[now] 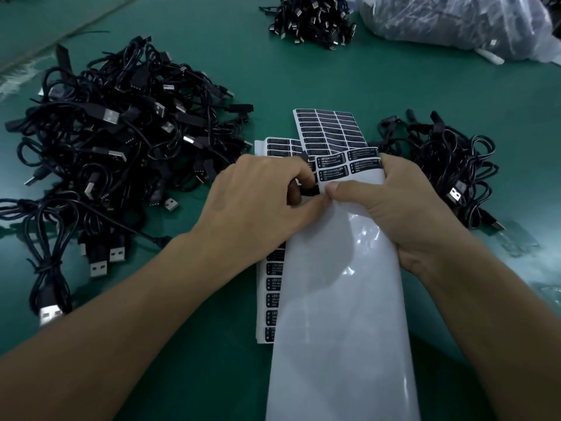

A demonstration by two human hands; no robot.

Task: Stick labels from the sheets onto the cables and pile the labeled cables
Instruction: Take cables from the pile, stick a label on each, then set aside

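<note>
Gripping one sheet [343,299], two hands [258,199] [397,211]; two more sheets [328,129] [271,287], three cable piles [115,141] [312,19] [449,165].

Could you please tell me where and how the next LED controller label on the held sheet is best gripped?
Pinch the LED controller label by its lower left corner, from the left with the left hand. The right hand curls the label sheet there, so that corner beside bare backing should lift first.

Backing sheet [340,299]: white paper, smooth, high gloss, catching reflections.
Labels [332,171]: black, matt, white print.
Cables [76,165]: black plastic sheath, dull.
USB plugs [110,116]: bright metal shells.
Surface [212,71]: green, smooth, matt.
Bag [455,22]: clear plastic film, crinkled, shiny.
</note>
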